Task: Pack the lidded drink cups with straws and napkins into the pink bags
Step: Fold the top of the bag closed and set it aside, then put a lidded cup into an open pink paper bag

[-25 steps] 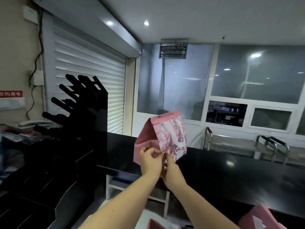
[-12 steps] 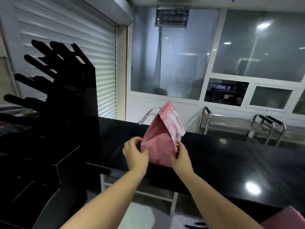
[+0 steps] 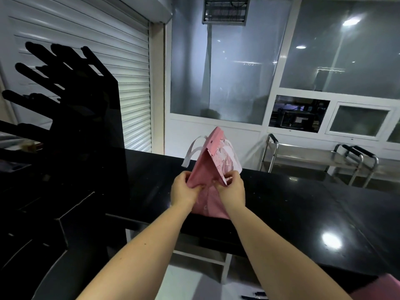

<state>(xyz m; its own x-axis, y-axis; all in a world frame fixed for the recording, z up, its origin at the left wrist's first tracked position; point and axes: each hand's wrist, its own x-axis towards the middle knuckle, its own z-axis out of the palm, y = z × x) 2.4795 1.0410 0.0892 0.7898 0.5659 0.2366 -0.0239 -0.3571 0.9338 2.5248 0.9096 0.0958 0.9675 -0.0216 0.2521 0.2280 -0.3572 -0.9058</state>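
A pink bag (image 3: 205, 169) stands on the black counter (image 3: 303, 202). The left hand (image 3: 184, 190) and the right hand (image 3: 232, 190) pinch its lower folds, close together.

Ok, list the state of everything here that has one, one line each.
pink bag: upright on the black counter, half unfolded, top closed to a peak, white handles hanging out.
left hand: pinches the bag's left fold.
right hand: pinches the bag's right fold.
roller shutter: down.
second pink bag: only a corner in view, state unclear.
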